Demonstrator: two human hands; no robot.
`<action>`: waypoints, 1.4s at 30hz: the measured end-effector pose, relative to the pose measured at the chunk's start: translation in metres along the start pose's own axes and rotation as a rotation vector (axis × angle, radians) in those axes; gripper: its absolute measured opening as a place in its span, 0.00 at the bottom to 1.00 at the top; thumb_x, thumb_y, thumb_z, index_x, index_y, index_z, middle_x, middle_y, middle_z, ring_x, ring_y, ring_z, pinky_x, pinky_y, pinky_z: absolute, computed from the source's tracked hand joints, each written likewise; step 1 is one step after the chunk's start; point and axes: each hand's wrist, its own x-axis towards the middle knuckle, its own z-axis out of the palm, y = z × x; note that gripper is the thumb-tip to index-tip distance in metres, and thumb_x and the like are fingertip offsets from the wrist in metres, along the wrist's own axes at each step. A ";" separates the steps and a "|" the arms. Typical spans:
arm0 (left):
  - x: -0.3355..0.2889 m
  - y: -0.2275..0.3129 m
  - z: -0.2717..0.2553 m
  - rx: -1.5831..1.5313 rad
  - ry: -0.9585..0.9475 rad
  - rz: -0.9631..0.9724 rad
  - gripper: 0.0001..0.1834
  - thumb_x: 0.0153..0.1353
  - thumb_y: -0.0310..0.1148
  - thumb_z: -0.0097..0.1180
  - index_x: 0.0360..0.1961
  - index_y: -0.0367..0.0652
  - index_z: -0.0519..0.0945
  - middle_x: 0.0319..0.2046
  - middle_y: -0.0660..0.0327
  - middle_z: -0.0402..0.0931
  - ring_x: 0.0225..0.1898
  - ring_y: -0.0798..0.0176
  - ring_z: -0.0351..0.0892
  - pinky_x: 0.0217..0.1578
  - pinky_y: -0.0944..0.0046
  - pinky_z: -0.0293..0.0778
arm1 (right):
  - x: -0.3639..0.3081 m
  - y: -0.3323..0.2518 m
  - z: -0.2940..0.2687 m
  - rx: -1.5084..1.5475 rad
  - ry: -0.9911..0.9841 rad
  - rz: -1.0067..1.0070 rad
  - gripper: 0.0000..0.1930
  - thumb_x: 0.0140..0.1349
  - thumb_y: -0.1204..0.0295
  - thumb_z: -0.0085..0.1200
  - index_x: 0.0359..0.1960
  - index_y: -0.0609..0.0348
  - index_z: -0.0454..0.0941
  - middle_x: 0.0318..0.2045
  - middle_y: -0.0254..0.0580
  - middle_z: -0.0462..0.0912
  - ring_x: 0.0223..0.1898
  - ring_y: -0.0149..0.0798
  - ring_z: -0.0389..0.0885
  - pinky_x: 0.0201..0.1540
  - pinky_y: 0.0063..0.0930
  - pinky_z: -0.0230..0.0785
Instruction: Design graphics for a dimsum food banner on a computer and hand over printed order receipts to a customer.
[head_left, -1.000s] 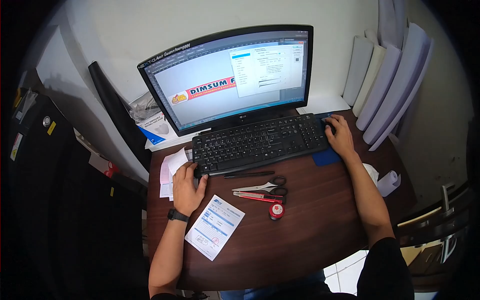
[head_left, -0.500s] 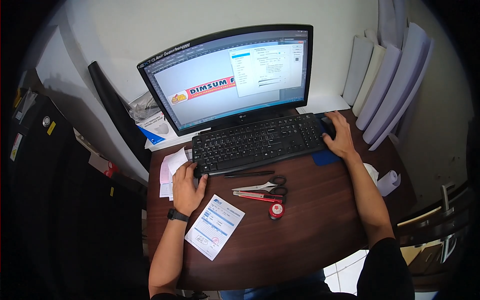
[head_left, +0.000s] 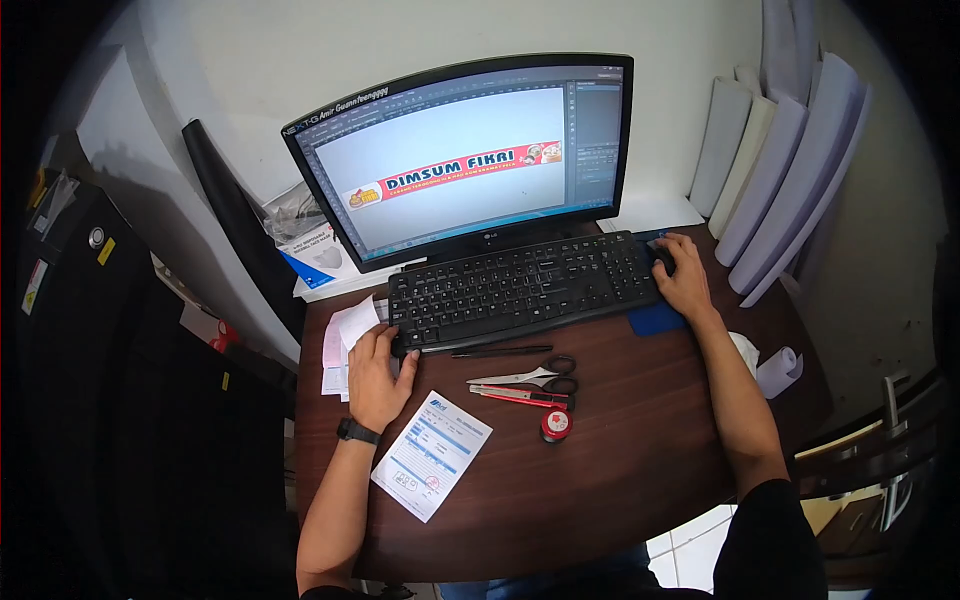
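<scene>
My right hand [head_left: 686, 282] is curled over a black computer mouse [head_left: 662, 262] on a dark blue mouse pad [head_left: 655, 318]. My left hand [head_left: 376, 388], with a black watch at the wrist, rests with its fingers apart at the lower left corner of a black keyboard [head_left: 520, 292]. Behind the keyboard a monitor [head_left: 440, 225] displays a long red banner design on a white canvas. Below the keyboard lie a black pen [head_left: 500, 351], scissors [head_left: 530, 377], a red box cutter [head_left: 520, 395] and a small round red-and-white object [head_left: 556, 425]. A printed slip [head_left: 433, 455] lies beside my left wrist.
Tall paper rolls [head_left: 765, 190] lean against the wall at the right. A smaller curled white roll [head_left: 778, 373] lies by my right forearm. Left of the monitor stand a blue-and-white box [head_left: 318, 258] and a long black roll [head_left: 235, 215]. Loose papers [head_left: 340, 345] lie near my left fingers.
The dialog window on the screen has closed, so the whole banner shows. My right hand and the mouse have shifted slightly down the pad; my left hand stays in place.
</scene>
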 end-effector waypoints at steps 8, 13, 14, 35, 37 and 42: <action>0.001 0.001 0.000 0.014 0.012 0.012 0.24 0.63 0.37 0.65 0.57 0.35 0.79 0.57 0.47 0.76 0.58 0.41 0.74 0.60 0.49 0.69 | 0.000 -0.002 -0.002 0.024 -0.022 0.021 0.18 0.62 0.70 0.58 0.54 0.58 0.84 0.59 0.51 0.78 0.62 0.54 0.76 0.66 0.44 0.69; 0.001 0.001 0.000 0.011 0.009 0.017 0.24 0.63 0.37 0.65 0.57 0.35 0.78 0.57 0.47 0.76 0.58 0.42 0.74 0.59 0.49 0.69 | 0.000 -0.004 -0.002 0.021 -0.023 0.018 0.18 0.63 0.70 0.58 0.55 0.57 0.83 0.60 0.51 0.78 0.63 0.53 0.75 0.66 0.43 0.69; 0.001 0.001 0.000 0.011 0.010 0.017 0.24 0.63 0.37 0.65 0.57 0.35 0.78 0.57 0.47 0.76 0.58 0.42 0.74 0.59 0.49 0.69 | 0.000 -0.004 -0.002 0.014 -0.021 0.021 0.18 0.64 0.70 0.58 0.55 0.57 0.83 0.60 0.51 0.78 0.63 0.53 0.75 0.66 0.43 0.69; 0.001 0.001 0.001 0.008 0.016 0.013 0.24 0.63 0.36 0.66 0.57 0.35 0.78 0.57 0.49 0.77 0.58 0.42 0.75 0.60 0.50 0.69 | 0.000 -0.003 -0.001 -0.013 -0.040 0.030 0.18 0.67 0.69 0.58 0.58 0.57 0.83 0.64 0.54 0.76 0.66 0.55 0.73 0.68 0.44 0.67; 0.001 0.001 0.000 0.003 0.011 0.009 0.24 0.63 0.36 0.66 0.57 0.35 0.78 0.57 0.48 0.77 0.58 0.42 0.75 0.60 0.49 0.69 | 0.000 -0.004 -0.001 -0.010 -0.042 0.035 0.18 0.67 0.69 0.58 0.58 0.57 0.83 0.64 0.54 0.75 0.67 0.56 0.73 0.68 0.44 0.67; 0.001 0.001 0.000 0.008 0.016 0.013 0.24 0.63 0.36 0.66 0.57 0.35 0.79 0.56 0.48 0.77 0.58 0.42 0.75 0.60 0.49 0.69 | 0.000 -0.006 -0.001 -0.014 -0.054 0.049 0.18 0.68 0.69 0.57 0.59 0.56 0.82 0.65 0.54 0.75 0.67 0.55 0.72 0.69 0.44 0.67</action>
